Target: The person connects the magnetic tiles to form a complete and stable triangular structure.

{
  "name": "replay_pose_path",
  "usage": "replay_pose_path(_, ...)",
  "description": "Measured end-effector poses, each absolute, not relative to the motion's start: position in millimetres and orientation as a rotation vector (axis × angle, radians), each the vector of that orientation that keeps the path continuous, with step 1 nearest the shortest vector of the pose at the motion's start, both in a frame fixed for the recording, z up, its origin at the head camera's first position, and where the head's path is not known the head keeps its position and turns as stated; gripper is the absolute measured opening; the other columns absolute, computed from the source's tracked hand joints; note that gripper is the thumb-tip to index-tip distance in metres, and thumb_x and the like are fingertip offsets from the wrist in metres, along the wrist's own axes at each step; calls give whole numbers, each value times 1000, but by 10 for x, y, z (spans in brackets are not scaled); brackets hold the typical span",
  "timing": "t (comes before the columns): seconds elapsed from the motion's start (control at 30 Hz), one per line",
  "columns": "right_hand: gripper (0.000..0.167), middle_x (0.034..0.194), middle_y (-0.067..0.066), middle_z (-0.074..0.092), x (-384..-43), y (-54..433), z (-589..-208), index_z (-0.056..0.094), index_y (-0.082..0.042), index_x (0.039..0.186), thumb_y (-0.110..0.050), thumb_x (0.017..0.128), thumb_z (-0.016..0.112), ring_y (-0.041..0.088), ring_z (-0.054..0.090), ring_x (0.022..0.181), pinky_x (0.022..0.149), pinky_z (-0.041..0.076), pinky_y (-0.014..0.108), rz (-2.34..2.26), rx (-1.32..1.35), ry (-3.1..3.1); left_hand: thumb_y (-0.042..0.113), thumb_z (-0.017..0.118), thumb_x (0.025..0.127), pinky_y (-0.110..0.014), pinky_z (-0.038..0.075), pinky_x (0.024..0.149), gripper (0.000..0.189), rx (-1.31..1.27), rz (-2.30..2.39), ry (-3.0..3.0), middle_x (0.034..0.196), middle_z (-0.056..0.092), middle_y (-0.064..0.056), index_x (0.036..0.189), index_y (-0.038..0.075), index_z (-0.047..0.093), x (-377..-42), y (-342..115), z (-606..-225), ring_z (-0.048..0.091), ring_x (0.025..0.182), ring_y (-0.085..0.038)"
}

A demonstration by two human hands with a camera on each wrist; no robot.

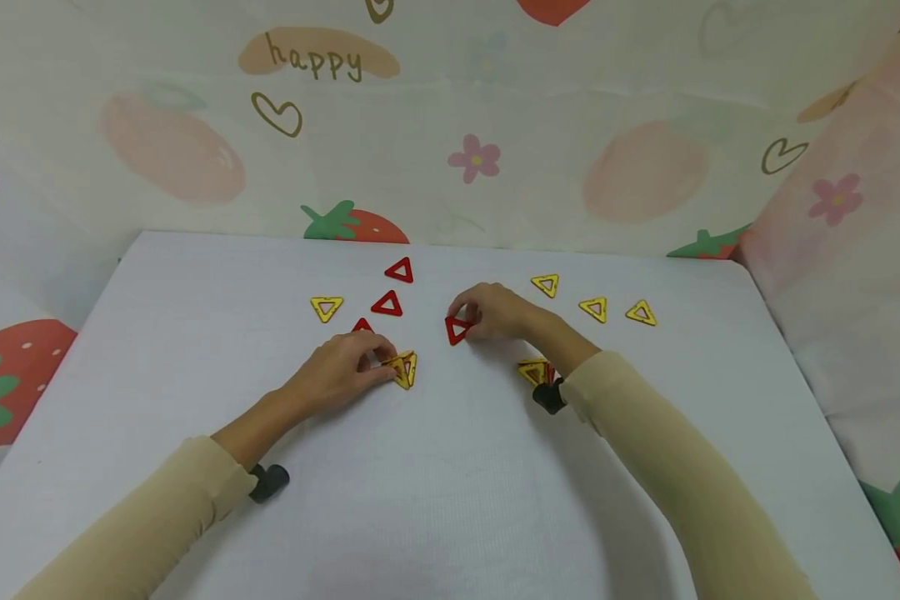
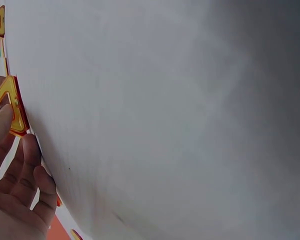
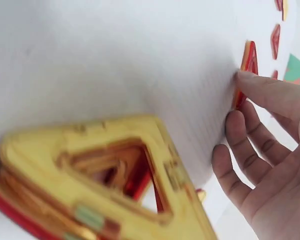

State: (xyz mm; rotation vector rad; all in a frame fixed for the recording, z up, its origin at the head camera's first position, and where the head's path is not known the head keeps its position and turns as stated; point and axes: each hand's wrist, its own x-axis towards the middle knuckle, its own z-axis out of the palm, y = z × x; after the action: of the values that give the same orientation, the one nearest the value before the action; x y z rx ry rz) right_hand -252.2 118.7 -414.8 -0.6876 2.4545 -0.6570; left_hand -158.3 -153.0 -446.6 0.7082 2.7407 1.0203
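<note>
My left hand (image 1: 336,368) pinches a small stack of triangular magnetic tiles; the yellow tile (image 2: 19,120) is on its near face, with red showing behind it in the left wrist view. My right hand (image 1: 501,311) grips a red triangular tile (image 3: 247,57) between thumb and fingers, at the table surface. Under the right wrist lies a yellow and red stack of triangles (image 1: 527,365), large and close in the right wrist view. Beside the left fingers, a red triangle (image 1: 362,324) is partly hidden by the hand.
Farther back lie two red triangles, one red triangle (image 1: 387,312) nearer and another red triangle (image 1: 399,277) behind. A yellow triangle (image 1: 326,299) lies left of them. Three yellow triangles (image 1: 603,310) spread out at the back right. A printed cloth (image 1: 540,108) hangs behind the white table (image 1: 435,492).
</note>
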Motion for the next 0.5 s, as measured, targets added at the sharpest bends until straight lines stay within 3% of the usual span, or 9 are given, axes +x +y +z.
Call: replay_pose_path(0.5, 39, 93, 5, 64, -2397, 1068, -4168, 67, -13, 125, -11, 87, 77, 21, 56, 88, 78, 47, 30, -698, -683, 2404, 22, 78, 88, -31, 48, 72, 26, 681, 1012, 2739, 98, 68, 4, 111, 12, 71, -1585, -1517, -4463, 55, 80, -15)
